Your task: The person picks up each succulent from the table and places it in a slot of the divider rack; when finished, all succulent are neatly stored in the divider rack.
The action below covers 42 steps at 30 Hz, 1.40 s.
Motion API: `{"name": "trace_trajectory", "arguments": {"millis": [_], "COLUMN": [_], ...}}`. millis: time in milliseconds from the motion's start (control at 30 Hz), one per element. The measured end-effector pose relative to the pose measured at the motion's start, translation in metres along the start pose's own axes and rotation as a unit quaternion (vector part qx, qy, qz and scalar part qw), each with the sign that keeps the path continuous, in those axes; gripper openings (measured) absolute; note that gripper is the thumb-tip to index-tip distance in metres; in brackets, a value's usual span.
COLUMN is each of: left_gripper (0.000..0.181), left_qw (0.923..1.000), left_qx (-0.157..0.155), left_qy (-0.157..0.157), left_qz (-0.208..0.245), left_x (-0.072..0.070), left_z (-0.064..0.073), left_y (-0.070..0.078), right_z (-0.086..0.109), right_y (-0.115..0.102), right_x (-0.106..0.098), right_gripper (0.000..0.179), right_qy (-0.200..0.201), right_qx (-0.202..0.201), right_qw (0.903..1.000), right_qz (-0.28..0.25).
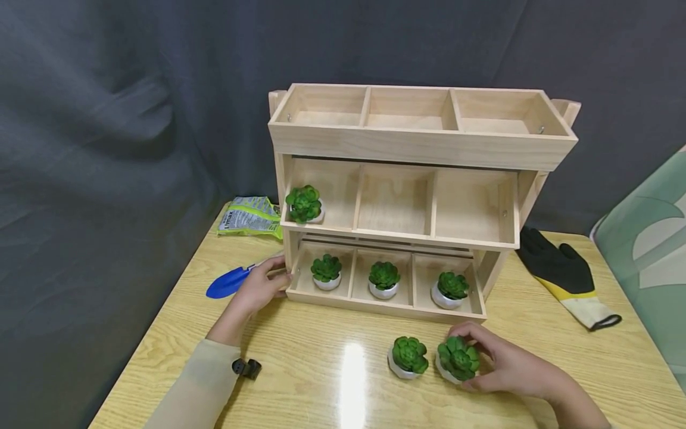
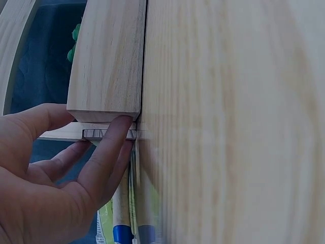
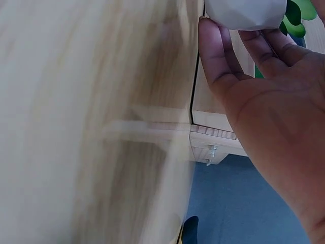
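Here, the grip of the right hand (image 1: 504,364) curls round a potted succulent (image 1: 458,358), just beside a second succulent (image 1: 409,356) on the tabletop (image 1: 300,369). Beyond, the grip of the left hand (image 1: 261,289) pinches the left end of a bottom tray (image 1: 375,305) bearing three plants (image 1: 384,276); the middle tray (image 1: 397,199) above holds one more succulent (image 1: 303,204).

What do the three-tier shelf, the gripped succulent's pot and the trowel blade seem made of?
Three-tier shelf: apparently unpainted wood, matt, with visible grain. Succulent's pot: smooth, white, faceted surface; ceramic or plastic, unclear which. Trowel blade: even blue colour, perhaps painted metal or plastic.
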<state>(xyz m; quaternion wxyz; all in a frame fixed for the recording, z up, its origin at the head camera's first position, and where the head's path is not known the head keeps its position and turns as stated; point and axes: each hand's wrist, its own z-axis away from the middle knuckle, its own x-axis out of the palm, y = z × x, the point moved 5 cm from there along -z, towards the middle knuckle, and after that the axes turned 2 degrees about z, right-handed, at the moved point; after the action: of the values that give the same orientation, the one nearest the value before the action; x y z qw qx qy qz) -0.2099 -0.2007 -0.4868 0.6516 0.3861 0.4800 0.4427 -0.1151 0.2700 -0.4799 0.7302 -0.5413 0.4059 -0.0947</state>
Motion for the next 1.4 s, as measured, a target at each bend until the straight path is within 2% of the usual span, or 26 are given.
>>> {"name": "trace_trajectory", "arguments": {"millis": [167,533,867,1400], "left_gripper": [0.06,0.06,0.06,0.06], "left_qw": [1.0,1.0,0.9999,1.0], "left_qx": [0.001,0.003,-0.002,-0.002], "left_qy": [-0.001,-0.003,0.001,-0.001], "left_qz": [0.003,0.009,0.011,0.009], "left_x": [0.0,0.001,0.0,0.001], "left_z": [0.0,0.0,0.0,0.0], "left_y": [0.0,0.002,0.0,0.0], "right_z": [0.001,0.001,-0.005,-0.016], "right_y": [-0.006,-0.022,-0.034,-0.054], "right_x": [-0.002,-0.01,-0.02,-0.034], "right_gripper": [0.064,0.07,0.073,0.072], "right_qy": [0.012,0.055,0.073,0.09], "right_qx": [-0.003,-0.053,-0.098,-0.078], "right_qw": [0.9999,0.9956,0.9914,0.9901], "right_qz": [0.005,0.055,0.045,0.074]}}
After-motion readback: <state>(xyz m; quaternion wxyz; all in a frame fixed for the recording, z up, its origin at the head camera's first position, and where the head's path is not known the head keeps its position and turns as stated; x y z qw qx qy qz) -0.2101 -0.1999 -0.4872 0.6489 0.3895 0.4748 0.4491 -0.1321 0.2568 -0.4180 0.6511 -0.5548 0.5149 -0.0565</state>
